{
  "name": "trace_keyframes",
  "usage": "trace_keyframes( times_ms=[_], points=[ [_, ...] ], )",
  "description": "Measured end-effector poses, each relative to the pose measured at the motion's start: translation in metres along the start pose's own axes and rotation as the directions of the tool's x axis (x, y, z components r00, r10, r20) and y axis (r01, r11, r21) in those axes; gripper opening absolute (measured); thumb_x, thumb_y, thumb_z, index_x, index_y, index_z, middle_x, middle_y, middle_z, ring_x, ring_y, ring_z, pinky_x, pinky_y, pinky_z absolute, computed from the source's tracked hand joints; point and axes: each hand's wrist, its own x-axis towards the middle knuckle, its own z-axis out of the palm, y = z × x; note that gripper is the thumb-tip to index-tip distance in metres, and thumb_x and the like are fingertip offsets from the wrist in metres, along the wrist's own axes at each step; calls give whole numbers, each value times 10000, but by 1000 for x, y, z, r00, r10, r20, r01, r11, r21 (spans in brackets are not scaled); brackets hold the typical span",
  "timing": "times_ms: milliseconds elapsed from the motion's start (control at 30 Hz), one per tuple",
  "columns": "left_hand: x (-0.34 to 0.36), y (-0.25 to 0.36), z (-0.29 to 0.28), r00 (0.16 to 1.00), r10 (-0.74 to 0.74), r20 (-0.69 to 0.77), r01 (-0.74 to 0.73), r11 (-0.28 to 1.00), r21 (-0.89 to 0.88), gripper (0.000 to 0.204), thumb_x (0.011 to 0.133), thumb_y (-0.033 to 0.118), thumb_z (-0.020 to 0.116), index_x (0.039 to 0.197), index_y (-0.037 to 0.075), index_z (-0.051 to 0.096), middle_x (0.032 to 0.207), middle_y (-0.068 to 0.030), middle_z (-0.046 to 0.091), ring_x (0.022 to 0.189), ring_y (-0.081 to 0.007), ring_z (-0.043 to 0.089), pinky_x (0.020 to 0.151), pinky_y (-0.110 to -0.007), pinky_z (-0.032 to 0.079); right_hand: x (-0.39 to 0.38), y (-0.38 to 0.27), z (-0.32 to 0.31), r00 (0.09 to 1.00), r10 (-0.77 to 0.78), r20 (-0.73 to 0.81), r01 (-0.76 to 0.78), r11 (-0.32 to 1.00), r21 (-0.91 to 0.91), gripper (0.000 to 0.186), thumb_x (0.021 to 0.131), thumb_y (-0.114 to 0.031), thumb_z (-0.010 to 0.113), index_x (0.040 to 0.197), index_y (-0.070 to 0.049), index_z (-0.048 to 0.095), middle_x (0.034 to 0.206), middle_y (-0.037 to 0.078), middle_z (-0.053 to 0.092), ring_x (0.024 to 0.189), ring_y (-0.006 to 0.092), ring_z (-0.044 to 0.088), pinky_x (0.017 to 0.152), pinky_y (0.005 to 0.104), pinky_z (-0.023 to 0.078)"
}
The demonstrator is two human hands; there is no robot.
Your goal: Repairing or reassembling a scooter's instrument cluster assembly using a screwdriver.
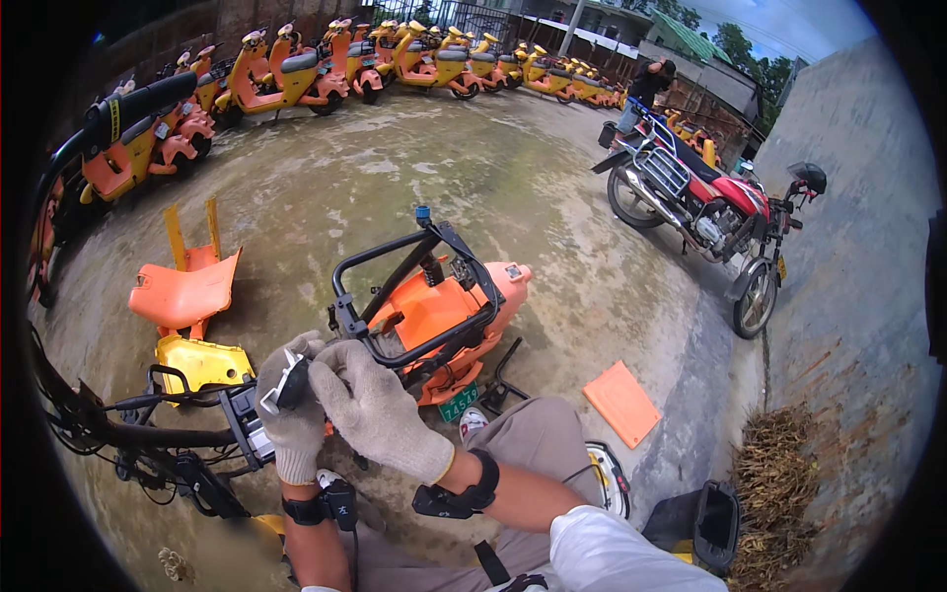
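Apparent two-handed working of a small black-and-white part [290, 389], left hand [295, 430] clasping it, right hand [380, 409] bent alongside, grasp indeterminable, the next move probably requiring steady left support

Green plate [459, 404]: a row of pale digits with smaller characters above, at the lower end of the orange scooter body [424, 311] on the concrete ground [473, 163].
Wrist box [341, 504]: one white character on its black face, strapped just behind the person's left hand [296, 431].
Black bar [153, 101]: a yellow label with dark marks, too small to read, toward the ground's far left edge.
Motorcycle plate [781, 267]: yellow, its marks unreadable, near the ground's right edge.
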Motion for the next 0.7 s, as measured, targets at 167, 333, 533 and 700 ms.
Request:
trace_keyframes(
  times_ms=[167, 333, 533, 700],
  points=[
    [0, 0, 3, 999, -43, -17, 40, 987, -157, 422, 1001, 316, 603, 1260, -16, 606, 1234, -167, 669, 1125, -258, 652, 1019, -408, 509, -1, 9, 2, 998, -44, -44, 42, 998, -46, 269, 1039, -268, 565, 1148, -22, 576, 923, 166, 674, 866, 309, 695, 769, 407, 531],
    [2, 8, 7, 981, 191, 25, -164, 759, 630, 355, 855, -47, 703, 1201, -2, 641, 1125, -112, 717, 1002, -217, 686, 929, -354, 540, 6, 18, 3, 999, -27, 21, 27, 1000, 0, 276, 1055, -273, 531, 1105, -8, 592, 941, 182, 677, 907, 359, 686, 785, 421, 523],
    [0, 1, 8, 994, 107, -1, -97, 905, 413, 326, 904, -18, 666, 1226, 12, 624, 1168, -99, 694, 1064, -201, 659, 967, -344, 518, 0, 14, 0, 997, -62, -45, 60, 997, -53, 312, 1067, -305, 515, 1113, -1, 568, 880, 160, 670, 865, 340, 682, 764, 422, 523],
    [0, 13, 6, 982, 163, 95, -187, 766, 615, 348, 872, -28, 696, 1213, 4, 632, 1151, -114, 700, 1033, -221, 678, 936, -359, 542, 10, 10, -14, 881, 326, 343, -445, 819, 364, 321, 1070, -321, 512, 1113, -7, 561, 776, 83, 607, 785, 242, 658, 738, 403, 521]
  ],
)
